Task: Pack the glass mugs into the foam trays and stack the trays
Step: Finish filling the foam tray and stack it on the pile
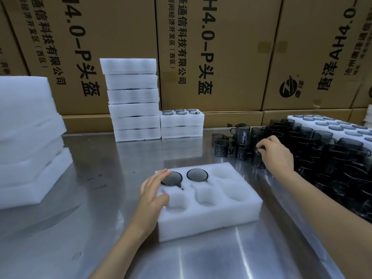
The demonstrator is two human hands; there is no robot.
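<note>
So far, the white six-pocket foam tray [209,200] on the brushed steel table [112,198] holds two smoky grey glass mugs: one [171,178] in the far-left pocket, touching the tips of the left hand's fingers, and a second [197,174] in the pocket just beyond them to the right. Four pockets are bare, the nearest one lying right under the left thumb. The left hand [154,193] rests flat on the tray's left end, fingers straight and spread, steadying it.

The right hand [276,153] is out over the crowd of loose dark glass mugs [314,146], its fingers curled round the rim of one mug [258,159] at the near edge of the heap; that looks like the third mug for this tray.

Beyond the left fingertips stands a tall stack of closed white foam trays [133,101], with a shorter stack [182,123] just beside it whose top tray shows six mug rims. A large heap of mugs beyond the right fingers is left, so I judge the job only partly done: four more mugs here, then the tray goes onto a stack.
</note>
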